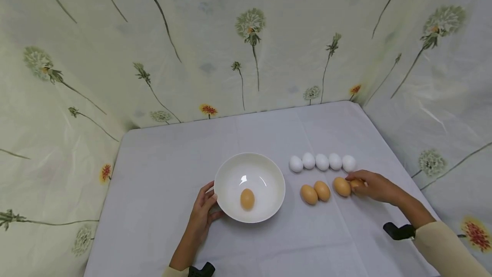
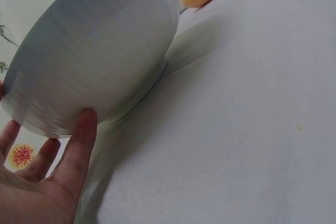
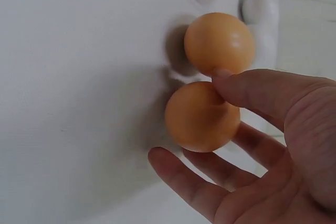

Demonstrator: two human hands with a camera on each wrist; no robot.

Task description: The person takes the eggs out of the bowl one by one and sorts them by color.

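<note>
A white bowl (image 1: 251, 162) stands on the table with one brown egg (image 1: 247, 199) inside. My left hand (image 1: 201, 213) is at its left side, spread fingers (image 2: 84, 135) and thumb resting against the outer wall. At the right, my right hand (image 1: 373, 186) has its thumb on top and its fingers curled around the rightmost brown egg (image 3: 202, 119). Just beside that egg is another brown egg (image 1: 341, 187), close to my thumb tip. Two more brown eggs, one at the left (image 1: 308, 194) and its neighbour (image 1: 322, 190), lie between this pair and the bowl.
Several white eggs (image 1: 322, 162) form a row behind the brown ones. A pale cloth (image 1: 161, 174) covers the table. Flower-printed sheets (image 1: 215, 46) hang behind and on both sides. A black wrist strap (image 1: 399, 231) shows at the right sleeve.
</note>
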